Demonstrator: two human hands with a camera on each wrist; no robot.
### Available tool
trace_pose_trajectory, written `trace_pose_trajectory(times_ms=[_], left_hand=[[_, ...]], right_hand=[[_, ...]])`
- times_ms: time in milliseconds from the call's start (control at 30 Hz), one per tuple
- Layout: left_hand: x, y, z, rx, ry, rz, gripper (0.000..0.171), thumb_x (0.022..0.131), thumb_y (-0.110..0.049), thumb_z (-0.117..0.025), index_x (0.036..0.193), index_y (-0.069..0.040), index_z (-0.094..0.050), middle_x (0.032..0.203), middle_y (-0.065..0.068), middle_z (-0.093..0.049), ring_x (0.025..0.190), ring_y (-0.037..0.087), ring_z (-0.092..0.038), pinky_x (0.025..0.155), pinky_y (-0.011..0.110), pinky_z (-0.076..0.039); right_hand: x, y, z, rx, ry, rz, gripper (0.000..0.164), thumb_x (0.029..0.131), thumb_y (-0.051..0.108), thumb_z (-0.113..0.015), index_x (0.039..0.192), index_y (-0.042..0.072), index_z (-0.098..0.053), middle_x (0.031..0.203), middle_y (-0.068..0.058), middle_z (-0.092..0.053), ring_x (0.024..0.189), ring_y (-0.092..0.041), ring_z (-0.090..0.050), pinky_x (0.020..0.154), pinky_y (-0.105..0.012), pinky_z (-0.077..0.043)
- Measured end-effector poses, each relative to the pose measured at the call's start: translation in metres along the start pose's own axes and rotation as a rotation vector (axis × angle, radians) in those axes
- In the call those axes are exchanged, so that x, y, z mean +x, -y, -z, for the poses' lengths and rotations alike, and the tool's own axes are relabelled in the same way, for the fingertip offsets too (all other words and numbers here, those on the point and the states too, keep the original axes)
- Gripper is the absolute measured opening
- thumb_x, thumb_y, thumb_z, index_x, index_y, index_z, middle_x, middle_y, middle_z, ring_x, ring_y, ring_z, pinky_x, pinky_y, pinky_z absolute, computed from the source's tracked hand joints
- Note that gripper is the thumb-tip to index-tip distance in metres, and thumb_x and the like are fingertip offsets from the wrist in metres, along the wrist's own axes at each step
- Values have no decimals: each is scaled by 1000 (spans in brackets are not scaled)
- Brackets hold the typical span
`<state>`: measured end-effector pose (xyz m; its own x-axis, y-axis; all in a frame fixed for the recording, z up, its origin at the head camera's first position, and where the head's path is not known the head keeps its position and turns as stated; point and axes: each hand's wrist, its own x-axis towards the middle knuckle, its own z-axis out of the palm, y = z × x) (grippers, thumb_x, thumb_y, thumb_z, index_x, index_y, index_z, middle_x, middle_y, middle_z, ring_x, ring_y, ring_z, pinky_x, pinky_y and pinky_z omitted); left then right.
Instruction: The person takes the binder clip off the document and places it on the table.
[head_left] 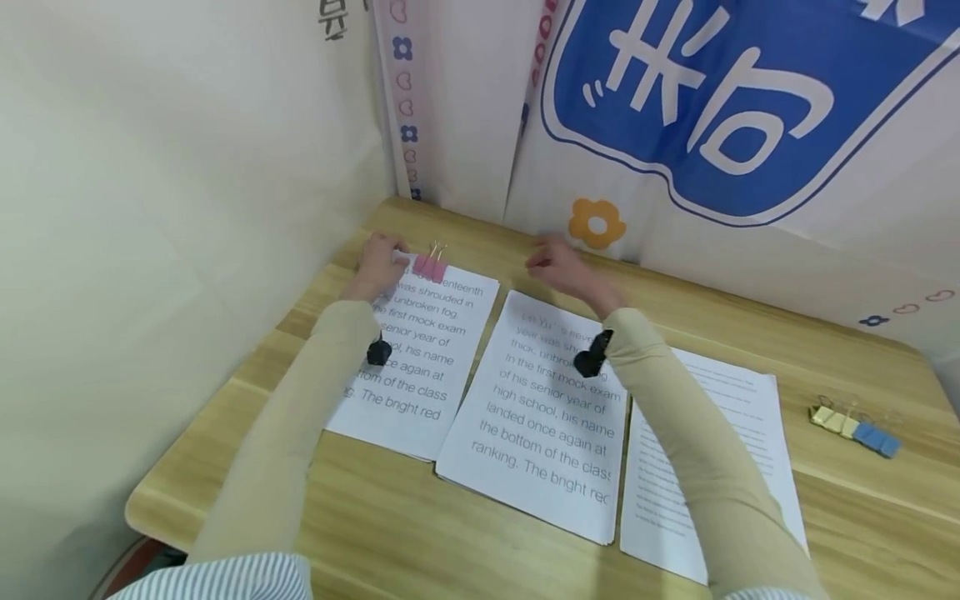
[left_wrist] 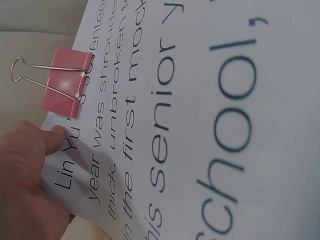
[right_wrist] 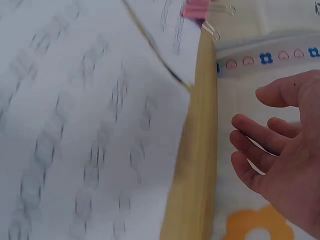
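Observation:
My left hand (head_left: 378,267) pinches the top left corner of the left paper stack (head_left: 408,400), its thumb lying on the printed sheet beside the first words. A pink binder clip (left_wrist: 65,82) is clamped on that stack's top edge, just beyond the thumb, with its wire handles standing out from the paper. Above the top edge of the middle paper stack (head_left: 536,417), my right hand (head_left: 566,267) hovers. In the right wrist view its fingers are loosely bent, spread from the thumb, and hold nothing.
To the right lies a third stack of paper (head_left: 738,433) in smaller print, partly under my right forearm. Yellow binder clips (head_left: 834,421) and blue binder clips (head_left: 876,439) sit in a row near the right side of the wooden table (head_left: 375,508). Printed sheeting (head_left: 465,108) hangs behind.

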<state>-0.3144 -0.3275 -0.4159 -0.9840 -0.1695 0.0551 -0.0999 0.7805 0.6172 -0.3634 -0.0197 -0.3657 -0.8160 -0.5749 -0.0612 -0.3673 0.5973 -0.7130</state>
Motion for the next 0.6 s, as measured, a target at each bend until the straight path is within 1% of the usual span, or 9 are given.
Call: trace_pose_trajectory(times_ms=[67, 133, 200, 267, 467, 600], left_hand=[[-1, 3, 1, -16, 3, 2, 22, 92, -10, -52, 112, -3, -55, 126, 21, -44, 118, 36, -41, 105, 51, -33], [-1, 5, 2, -27, 10, -3, 22, 92, -11, -52, 113, -3, -54, 125, 20, -46, 117, 35, -42, 105, 50, -34], [0, 5, 3, -38, 18, -11, 23, 92, -11, -52, 113, -3, -54, 125, 20, -46, 117, 35, -42, 105, 50, -34], [0, 6, 4, -51, 23, -19, 22, 92, -12, -52, 112, -3, -54, 125, 20, -46, 118, 34, -42, 106, 49, -34], [0, 7, 7, -60, 29, -63, 22, 92, -11, -53, 112, -2, -54, 125, 21, -47, 120, 35, -42, 107, 49, -33], [-3, 10, 9, -83, 40, -61, 21, 92, -10, -53, 111, -2, -54, 126, 22, -45, 120, 35, -41, 108, 50, -33]], right_hand=[[11, 8, -13, 30, 25, -6, 54, 92, 8, -51, 140, -4, -27, 129, -25, -54, 122, -34, -51, 102, -41, -44], [20, 18, -25, 36, 41, -5, 57, 92, 12, -53, 141, -2, -27, 132, -23, -52, 125, -33, -49, 104, -41, -42], [26, 28, -34, 51, 45, -8, 60, 91, 15, -56, 142, 1, -27, 135, -20, -50, 128, -32, -46, 106, -41, -41], [31, 38, -43, 38, 40, -1, 64, 89, 18, -59, 142, 1, -28, 137, -18, -49, 129, -31, -45, 107, -41, -40], [45, 59, -61, 37, 26, 10, 71, 87, 23, -64, 143, 3, -25, 142, -17, -43, 133, -29, -40, 110, -42, -37], [52, 68, -71, 63, 27, 1, 74, 87, 23, -65, 145, 5, -23, 145, -17, -40, 135, -31, -38, 110, -44, -36]])
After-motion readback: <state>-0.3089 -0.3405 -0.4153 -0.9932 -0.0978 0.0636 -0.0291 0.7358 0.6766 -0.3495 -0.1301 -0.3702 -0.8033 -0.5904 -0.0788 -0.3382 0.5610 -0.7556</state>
